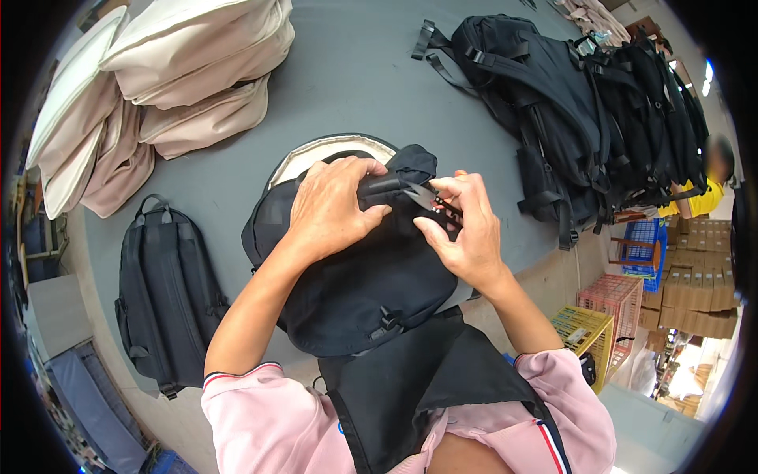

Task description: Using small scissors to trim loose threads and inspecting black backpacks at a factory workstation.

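A black backpack [371, 280] lies on the grey table in front of me, its pale lining showing at the far edge. My left hand [332, 207] is closed on a black strap [384, 185] near the top of this bag, with thumb and fingers on either side of it. Thread snips [421, 195] with dark handles are gripped in my right hand [471, 229]. Their metal blades point left and meet the strap's end beside a bunched black piece [414, 162]. Whether the blades have a thread between them is too small to tell.
Another black backpack [170, 292] lies at the left. Beige bags [201, 59] are piled far left, and several black backpacks [529, 95] stand far right. Beyond the right edge are yellow [583, 332] and pink crates [612, 304], cartons [699, 284] and a person in yellow [699, 204].
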Demonstrator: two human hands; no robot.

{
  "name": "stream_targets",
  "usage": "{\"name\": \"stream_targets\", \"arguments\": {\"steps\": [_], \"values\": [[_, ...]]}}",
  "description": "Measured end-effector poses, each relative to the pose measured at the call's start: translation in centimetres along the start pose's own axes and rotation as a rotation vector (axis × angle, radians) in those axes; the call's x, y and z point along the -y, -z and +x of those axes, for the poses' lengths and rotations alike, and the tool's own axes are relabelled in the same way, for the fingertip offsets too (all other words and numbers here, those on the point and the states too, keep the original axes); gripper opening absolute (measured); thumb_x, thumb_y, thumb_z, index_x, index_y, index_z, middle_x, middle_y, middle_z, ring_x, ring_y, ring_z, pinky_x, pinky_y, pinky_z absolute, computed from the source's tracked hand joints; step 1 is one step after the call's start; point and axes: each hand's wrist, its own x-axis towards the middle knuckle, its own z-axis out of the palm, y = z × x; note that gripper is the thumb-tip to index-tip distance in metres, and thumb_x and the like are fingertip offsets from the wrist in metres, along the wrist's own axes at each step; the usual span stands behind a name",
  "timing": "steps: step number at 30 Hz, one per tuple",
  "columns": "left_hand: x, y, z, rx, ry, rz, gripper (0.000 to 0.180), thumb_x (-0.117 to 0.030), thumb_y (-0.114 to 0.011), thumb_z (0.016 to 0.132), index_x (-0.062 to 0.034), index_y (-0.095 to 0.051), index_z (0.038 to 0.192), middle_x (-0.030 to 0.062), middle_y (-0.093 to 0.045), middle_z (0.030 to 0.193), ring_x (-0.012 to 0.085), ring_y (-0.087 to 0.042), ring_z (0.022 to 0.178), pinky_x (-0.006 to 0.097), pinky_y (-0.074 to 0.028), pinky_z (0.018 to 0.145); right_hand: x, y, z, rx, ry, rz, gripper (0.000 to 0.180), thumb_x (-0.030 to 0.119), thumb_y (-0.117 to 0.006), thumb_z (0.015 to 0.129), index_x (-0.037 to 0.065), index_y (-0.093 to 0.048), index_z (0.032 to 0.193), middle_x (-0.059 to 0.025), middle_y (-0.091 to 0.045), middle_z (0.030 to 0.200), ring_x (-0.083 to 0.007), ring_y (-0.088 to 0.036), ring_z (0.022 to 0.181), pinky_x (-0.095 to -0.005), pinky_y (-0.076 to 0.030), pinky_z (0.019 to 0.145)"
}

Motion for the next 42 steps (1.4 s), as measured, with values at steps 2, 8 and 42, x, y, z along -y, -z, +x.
{"name": "stream_targets", "arguments": {"steps": [2, 8, 42], "values": [[0.0, -0.4, -0.4, -0.077, -0.086, -0.013, 0.039, -0.017, -0.075, 0.068, -0.0074, -0.06, 0.103, 0.0052, -0.061, 0.093, 0.0234, -0.057, 0.089, 0.034, -0.038, 0.082, 0.2, 0.6, -0.1, 0.061, 0.031, -0.053, 0.029, 0.009, -0.071, 0.075, 0.007, -0.058, 0.101, -0.0052, -0.051, 0.092, -0.0187, -0.059, 0.068, -0.0312, -0.047, 0.054], [-0.4, -0.9, -0.5, -0.07, -0.084, 0.016, 0.04, -0.016, -0.075, 0.067, -0.008, -0.06, 0.104, 0.005, -0.062, 0.095, 0.0231, -0.057, 0.089, 0.034, -0.038, 0.082, -0.1, -0.1, -0.2, 0.065, 0.092, -0.059, 0.024, 0.006, -0.072, 0.073, 0.006, -0.063, 0.096, -0.0047, -0.05, 0.079, -0.0161, -0.053, 0.06, -0.029, -0.043, 0.052], [0.4, -0.9, -0.1, -0.109, -0.095, -0.013, 0.043, -0.017, -0.075, 0.065, -0.0079, -0.06, 0.104, 0.0051, -0.064, 0.098, 0.023, -0.059, 0.091, 0.034, -0.038, 0.082, -1.2, -0.4, 1.8, 0.036, 0.294, -0.192, 0.024, 0.008, -0.075, 0.068, 0.008, -0.065, 0.089, -0.0047, -0.05, 0.074, -0.0199, -0.052, 0.057, -0.0318, -0.043, 0.052]]}}
